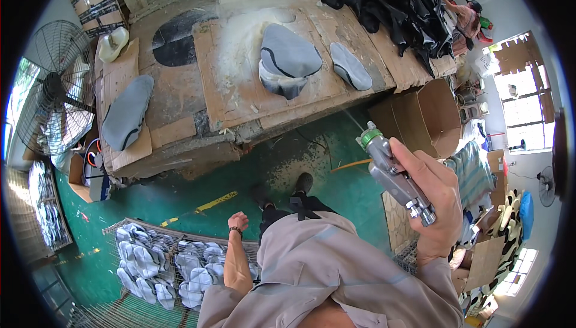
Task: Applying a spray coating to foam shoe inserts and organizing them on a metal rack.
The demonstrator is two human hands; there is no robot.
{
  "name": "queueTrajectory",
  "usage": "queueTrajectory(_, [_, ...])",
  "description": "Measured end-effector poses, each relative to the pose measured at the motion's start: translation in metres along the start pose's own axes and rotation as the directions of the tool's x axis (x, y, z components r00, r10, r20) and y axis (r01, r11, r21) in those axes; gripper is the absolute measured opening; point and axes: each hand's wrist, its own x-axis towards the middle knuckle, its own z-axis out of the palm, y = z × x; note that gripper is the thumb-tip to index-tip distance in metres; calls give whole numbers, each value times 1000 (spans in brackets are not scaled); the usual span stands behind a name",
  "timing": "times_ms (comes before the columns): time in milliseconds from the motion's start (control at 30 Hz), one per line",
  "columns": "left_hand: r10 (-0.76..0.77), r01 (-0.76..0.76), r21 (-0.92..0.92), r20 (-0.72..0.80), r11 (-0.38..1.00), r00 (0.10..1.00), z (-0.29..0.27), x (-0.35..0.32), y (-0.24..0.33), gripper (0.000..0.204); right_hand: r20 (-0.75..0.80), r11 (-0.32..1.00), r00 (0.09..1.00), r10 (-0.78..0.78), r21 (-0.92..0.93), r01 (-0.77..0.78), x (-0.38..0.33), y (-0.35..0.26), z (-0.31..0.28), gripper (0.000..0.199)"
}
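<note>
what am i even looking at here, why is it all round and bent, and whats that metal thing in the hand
There is one picture, taken by a wide fisheye camera worn on a person's head and looking down, which is why straight edges bend. No machine: a person works with bare hands. The right hand grips a grey metal spray gun with a green-ringed nozzle, aimed toward a cardboard-covered workbench. The left hand hangs by the person's side, holding nothing. On the bench lie grey padded fabric pieces, one apart to the left, and a heap of black material at the back. A wire rack on the floor holds more pale pieces. A large fan stands left.
</note>
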Motion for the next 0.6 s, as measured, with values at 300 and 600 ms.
queueTrajectory(300, [6, -6, 63, -3, 998, 1000, 1, 2, -1, 19, 14, 997, 999, -44, -58, 45, -39, 6, 3, 72])
queueTrajectory(600, [24, -17, 118, -66, 993, 998, 26, -14, 0, 20, -21, 996, 999, 37, 78, -35, -76, 80, -19, 69])
